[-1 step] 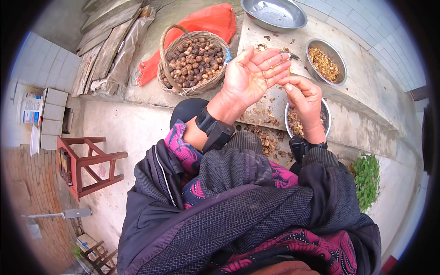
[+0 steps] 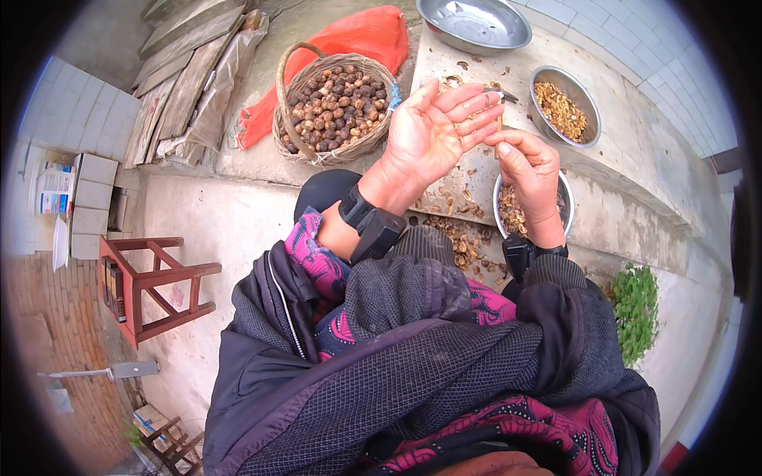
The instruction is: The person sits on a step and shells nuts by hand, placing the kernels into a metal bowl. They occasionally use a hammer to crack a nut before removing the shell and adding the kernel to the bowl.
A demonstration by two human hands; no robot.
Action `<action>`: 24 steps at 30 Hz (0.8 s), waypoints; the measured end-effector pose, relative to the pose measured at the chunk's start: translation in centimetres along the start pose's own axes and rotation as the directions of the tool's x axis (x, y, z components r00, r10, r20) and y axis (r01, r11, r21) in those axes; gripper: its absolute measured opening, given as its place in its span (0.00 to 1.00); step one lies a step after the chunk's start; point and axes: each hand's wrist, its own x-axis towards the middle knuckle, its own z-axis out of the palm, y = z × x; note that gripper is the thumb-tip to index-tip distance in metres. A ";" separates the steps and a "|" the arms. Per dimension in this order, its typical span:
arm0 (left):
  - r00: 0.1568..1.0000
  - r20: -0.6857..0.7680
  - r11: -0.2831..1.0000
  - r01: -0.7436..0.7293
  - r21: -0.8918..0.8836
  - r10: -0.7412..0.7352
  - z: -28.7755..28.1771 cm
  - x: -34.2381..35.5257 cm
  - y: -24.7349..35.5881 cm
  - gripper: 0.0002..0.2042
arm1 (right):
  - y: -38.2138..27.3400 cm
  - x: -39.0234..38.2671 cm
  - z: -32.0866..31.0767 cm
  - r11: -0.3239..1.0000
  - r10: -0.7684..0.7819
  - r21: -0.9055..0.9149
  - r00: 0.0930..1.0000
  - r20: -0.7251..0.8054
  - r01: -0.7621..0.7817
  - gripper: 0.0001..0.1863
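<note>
My left hand (image 2: 432, 131) is held palm up with its fingers stretched out. A few tiny bits seem to lie on its fingers, too small to name. Beside those fingertips, my right hand (image 2: 528, 170) has thumb and forefinger pinched together; whatever is between them is hidden. Below the right hand stands a metal bowl (image 2: 568, 208) of broken walnut shells (image 2: 512, 213), partly covered by the wrist. A metal bowl (image 2: 594, 135) of walnut kernels (image 2: 560, 109) sits farther right. To the left of my left hand, whole walnuts (image 2: 333, 107) fill a wicker basket (image 2: 337, 157).
A big metal basin (image 2: 476, 28) rests on the concrete step (image 2: 627, 119). Shell pieces (image 2: 468, 246) litter the ground. A dark-handled tool (image 2: 510, 97) lies behind my left fingertips. Red sacking (image 2: 357, 36) lies behind the basket. A red wooden stool (image 2: 151, 278) is at left, a green plant (image 2: 635, 313) at right.
</note>
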 end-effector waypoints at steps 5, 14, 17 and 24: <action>0.998 -0.053 0.997 0.042 0.067 -0.039 0.5 0.3 -0.6 0.35 | -0.1 0.7 -1.4 0.926 0.116 0.371 0.989 -0.092 -0.074 0.07; 0.999 -0.044 0.976 0.023 0.217 -0.014 1.0 1.1 -2.2 0.34 | -0.1 -0.3 0.8 0.842 -0.353 -0.478 0.925 -0.142 0.248 0.13; 1.000 -0.025 0.950 0.006 0.313 0.002 1.0 1.0 -2.6 0.35 | -0.3 -0.3 0.7 0.777 -0.405 -0.560 0.909 -0.096 0.287 0.15; 0.997 -0.078 0.860 0.015 0.510 0.029 0.5 1.6 -3.3 0.36 | -0.3 0.4 -0.9 0.672 -0.407 -0.668 0.913 0.029 0.320 0.12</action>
